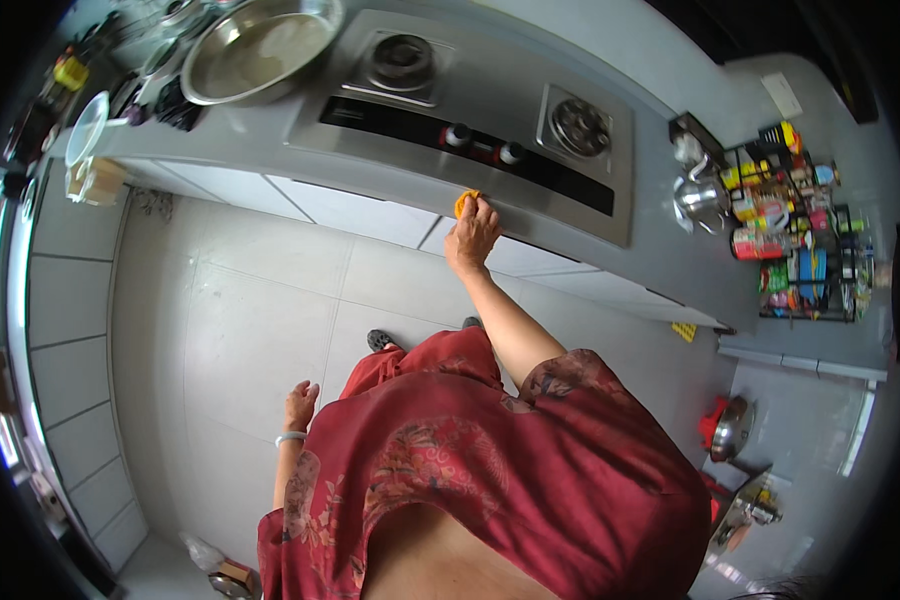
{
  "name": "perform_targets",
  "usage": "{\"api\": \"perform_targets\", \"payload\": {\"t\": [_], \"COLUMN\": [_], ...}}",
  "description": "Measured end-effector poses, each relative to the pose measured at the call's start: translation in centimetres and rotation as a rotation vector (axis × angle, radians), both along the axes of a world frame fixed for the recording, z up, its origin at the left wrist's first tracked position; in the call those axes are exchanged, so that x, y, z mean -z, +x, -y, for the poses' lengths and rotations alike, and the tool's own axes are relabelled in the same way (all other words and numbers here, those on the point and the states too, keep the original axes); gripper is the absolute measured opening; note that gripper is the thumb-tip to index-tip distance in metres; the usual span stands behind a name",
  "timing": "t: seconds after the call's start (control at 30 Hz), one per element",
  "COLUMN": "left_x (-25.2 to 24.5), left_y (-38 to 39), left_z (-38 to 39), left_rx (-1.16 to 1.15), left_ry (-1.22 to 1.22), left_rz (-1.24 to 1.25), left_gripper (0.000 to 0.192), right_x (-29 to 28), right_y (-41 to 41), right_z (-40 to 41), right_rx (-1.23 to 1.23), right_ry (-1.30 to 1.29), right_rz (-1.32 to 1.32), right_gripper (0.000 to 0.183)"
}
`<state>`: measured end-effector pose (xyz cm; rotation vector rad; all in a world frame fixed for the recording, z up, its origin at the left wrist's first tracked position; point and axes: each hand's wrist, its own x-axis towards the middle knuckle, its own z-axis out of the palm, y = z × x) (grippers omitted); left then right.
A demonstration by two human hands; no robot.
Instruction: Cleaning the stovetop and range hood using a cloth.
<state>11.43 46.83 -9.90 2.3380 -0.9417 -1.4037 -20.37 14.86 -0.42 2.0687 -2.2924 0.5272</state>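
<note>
An orange cloth (pixel 466 203) is bunched under the fingers of my right hand (pixel 474 236), at the front edge of the grey countertop (pixel 390 180). Just beyond that hand lies a two-burner gas hob (pixel 487 90) with a steel top, a black front strip and two knobs. No pan stands on either burner. My left hand (pixel 300 406), with a pale bangle at its wrist, hangs beside my body over the tiled floor, fingers slightly curled and holding nothing.
A large steel basin (pixel 262 56) with cloudy liquid stands left of the hob. On the right are a steel kettle (pixel 699 199) and a rack (pixel 810 247) of bottles and packets. White cabinet fronts (pixel 367 210) run below the counter.
</note>
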Motion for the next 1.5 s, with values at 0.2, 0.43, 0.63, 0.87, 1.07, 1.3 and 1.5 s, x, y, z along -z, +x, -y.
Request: {"api": "perform_targets", "payload": {"t": [0.2, 0.43, 0.63, 0.87, 1.07, 1.3, 1.5], "left_x": [-1.0, 3.2, 4.0, 4.9, 4.1, 5.6, 5.3], "left_y": [2.6, 2.4, 2.6, 7.1, 14.5, 22.6, 30.8], "left_z": [-5.9, -12.4, -11.3, -5.6, 1.5, 4.7, 6.7], "left_rx": [-0.161, -0.489, -0.557, -0.752, -0.857, -0.822, -0.587], "left_ry": [0.027, 0.033, -0.006, 0.031, -0.074, -0.143, -0.048], "left_rz": [0.111, 0.002, -0.042, -0.154, -0.183, -0.063, -0.108], "left_gripper": [0.050, 0.051, 0.052, 0.050, 0.049, 0.047, 0.049], "right_x": [0.2, -0.4, -1.0, 1.7, -4.6, -13.8, -11.6], "right_y": [11.0, 23.1, 31.5, 40.1, 45.6, 45.5, 41.8], "right_z": [2.8, 5.8, 8.9, 13.6, 16.9, 23.0, 31.2], "right_rx": [-0.166, -0.319, -0.366, -0.662, -0.576, -0.525, -0.245], "right_ry": [0.028, 0.035, 0.103, 0.051, 0.956, 0.777, 0.351], "right_rz": [0.059, 0.065, 0.078, 0.171, 1.514, 1.764, 1.738], "right_gripper": [0.039, 0.033, 0.026, 0.027, 0.034, 0.033, 0.032]}}
